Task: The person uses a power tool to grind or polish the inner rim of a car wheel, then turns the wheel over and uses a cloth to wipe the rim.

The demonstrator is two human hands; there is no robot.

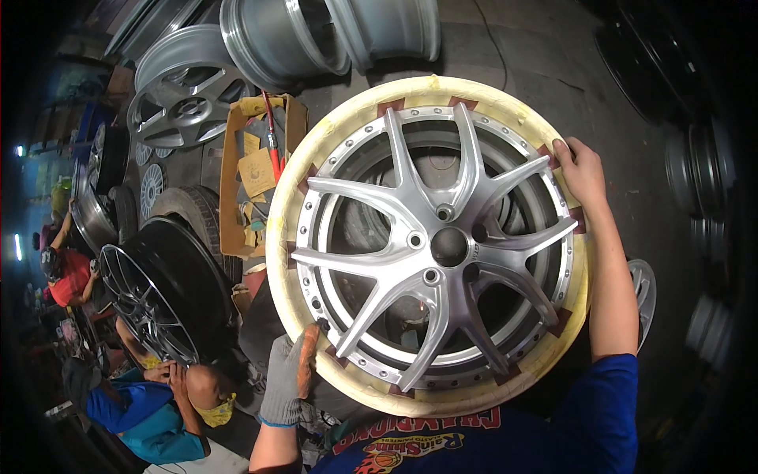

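A silver alloy wheel [387, 265] with split spokes is tilted up in front of me. Its outer lip is wrapped in yellowish masking tape [286, 178], and small dark-red patches [391, 107] sit where the spoke tips meet it. My bare right hand [583, 170] grips the taped edge at the upper right, thumb on the face and the other fingers partly hidden. At the lower left, my left hand [290, 371] in a grey glove with an orange-brown stained part holds the edge. A small dark spot shows at its fingertip; I cannot tell what it is.
A cardboard box [229, 174] with scraps and a red-handled tool [274, 150] stands left. More wheels [189, 107], bare barrels [284, 39], a black wheel [166, 292] and a tire [185, 205] lie around. Two people [150, 411] [69, 272] work at left. Dark rims [695, 170] line the right.
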